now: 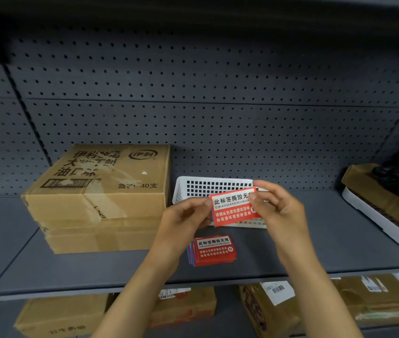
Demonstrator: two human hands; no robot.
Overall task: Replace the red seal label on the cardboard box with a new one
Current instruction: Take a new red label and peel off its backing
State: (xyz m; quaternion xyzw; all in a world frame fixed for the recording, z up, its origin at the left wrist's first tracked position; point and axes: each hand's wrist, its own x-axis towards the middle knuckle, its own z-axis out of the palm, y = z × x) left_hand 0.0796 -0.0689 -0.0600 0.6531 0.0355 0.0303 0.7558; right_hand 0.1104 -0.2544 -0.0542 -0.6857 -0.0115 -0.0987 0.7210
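While both hands are meeting above a grey shelf [47, 264], the left hand [184, 220] and right hand [279, 206] are each pinching one red seal label [233, 207] between fingertips, holding it in front of a white basket [208, 185]. Below the label, a stack of red labels [214, 251] is lying on the shelf. Left of the basket, a cardboard box [101, 184] is sitting on flattened cardboard.
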